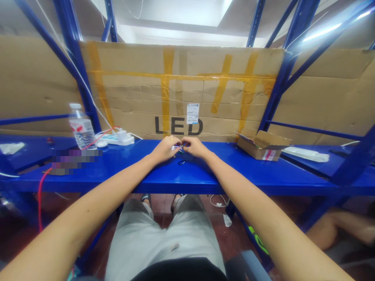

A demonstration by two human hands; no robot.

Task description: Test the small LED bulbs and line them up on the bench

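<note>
Both my arms reach forward over the blue shelf (205, 175). My left hand (165, 148) and my right hand (195, 146) meet at the middle of the shelf, fingers pinched together on a small shiny part (177, 147) held between them. What the part is I cannot make out. A small dark ring-shaped piece (181, 162) lies on the shelf just in front of the hands.
A water bottle (81, 127) and a white power strip (117, 137) with red and white wires stand at the left. An open small cardboard box (262, 145) sits at the right, a white flat object (306, 153) beyond it. Large "LED" cardboard (181, 89) backs the shelf. Another person's limb (336, 230) shows at lower right.
</note>
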